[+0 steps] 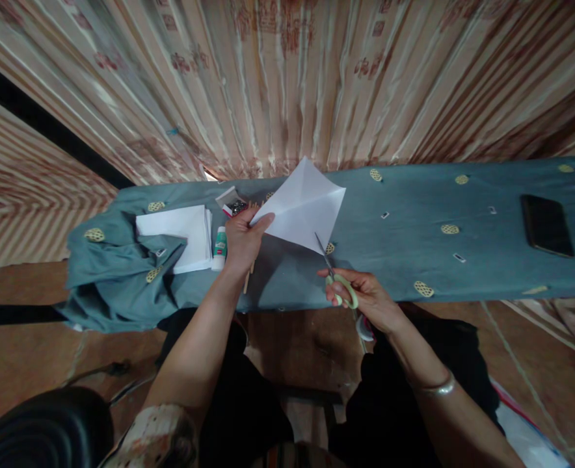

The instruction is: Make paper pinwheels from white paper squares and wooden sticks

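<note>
My left hand (248, 237) pinches the left corner of a white sheet of paper (307, 201), thumb on top. The sheet is held up above the table with its corners pointing out like a diamond, and faint crease lines cross it. In my right hand (360, 292) are scissors (339, 286) with pale green handles, my fingers through the loops. Their blades are at the sheet's lower right corner; whether they have cut into it I cannot tell. Beside my left hand are a green and white glue stick (220, 247) and a small open box (233, 203) with dark contents.
A stack of white paper (175, 224) lies at the left, partly under a fold of the blue-green cloth (389, 240). Thin wooden sticks (248, 276) lie below my left hand. A black phone (547, 224) rests at the right. A curtain (287, 84) hangs behind.
</note>
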A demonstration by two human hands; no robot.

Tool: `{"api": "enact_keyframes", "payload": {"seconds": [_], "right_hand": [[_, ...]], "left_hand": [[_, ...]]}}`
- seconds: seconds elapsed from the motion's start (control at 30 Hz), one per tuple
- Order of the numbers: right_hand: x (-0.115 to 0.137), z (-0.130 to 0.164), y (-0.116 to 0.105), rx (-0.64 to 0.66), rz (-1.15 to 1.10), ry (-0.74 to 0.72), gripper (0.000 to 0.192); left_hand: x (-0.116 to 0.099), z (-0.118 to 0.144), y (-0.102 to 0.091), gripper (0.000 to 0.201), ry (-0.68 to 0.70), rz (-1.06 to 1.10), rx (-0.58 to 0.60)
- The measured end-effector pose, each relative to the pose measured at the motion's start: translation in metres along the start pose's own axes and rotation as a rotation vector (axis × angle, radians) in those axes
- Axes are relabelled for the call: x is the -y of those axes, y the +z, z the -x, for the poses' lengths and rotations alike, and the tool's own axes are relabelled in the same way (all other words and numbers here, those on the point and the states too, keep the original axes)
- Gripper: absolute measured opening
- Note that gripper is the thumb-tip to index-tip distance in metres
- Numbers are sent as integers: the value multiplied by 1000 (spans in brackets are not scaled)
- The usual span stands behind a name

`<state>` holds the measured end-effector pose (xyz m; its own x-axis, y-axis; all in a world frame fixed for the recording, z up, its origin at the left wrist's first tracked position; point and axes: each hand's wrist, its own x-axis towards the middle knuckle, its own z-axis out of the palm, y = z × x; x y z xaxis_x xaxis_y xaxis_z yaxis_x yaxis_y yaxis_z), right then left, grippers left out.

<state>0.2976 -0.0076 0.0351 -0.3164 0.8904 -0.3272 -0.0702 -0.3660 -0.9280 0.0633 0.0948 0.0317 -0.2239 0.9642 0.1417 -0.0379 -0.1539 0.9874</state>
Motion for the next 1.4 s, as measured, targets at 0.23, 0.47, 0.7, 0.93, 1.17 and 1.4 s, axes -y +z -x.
{"api": "enact_keyframes", "payload": {"seconds": [0.23, 0.47, 0.7, 0.93, 1.17, 1.4], "right_hand": [[0, 0, 0, -7, -2, 14, 50], [2, 1, 0, 2, 46, -32, 50], [0, -1, -1, -8, 69, -67, 48], [-2, -1, -1, -31, 61, -43, 49], [0, -1, 0, -48, 54, -16, 49], [-1, -1, -1, -63, 55, -16, 49]], "left_hand": [[1, 0, -1, 18, 8, -3, -3], [1, 2, 0, 19, -19, -6, 33], [4, 5, 4, 25, -53, 62, 61], [5, 5, 3, 24, -56, 61, 57], [3, 4, 3, 23, -45, 43, 48], [4, 3, 3, 21, -22, 22, 52]]}}
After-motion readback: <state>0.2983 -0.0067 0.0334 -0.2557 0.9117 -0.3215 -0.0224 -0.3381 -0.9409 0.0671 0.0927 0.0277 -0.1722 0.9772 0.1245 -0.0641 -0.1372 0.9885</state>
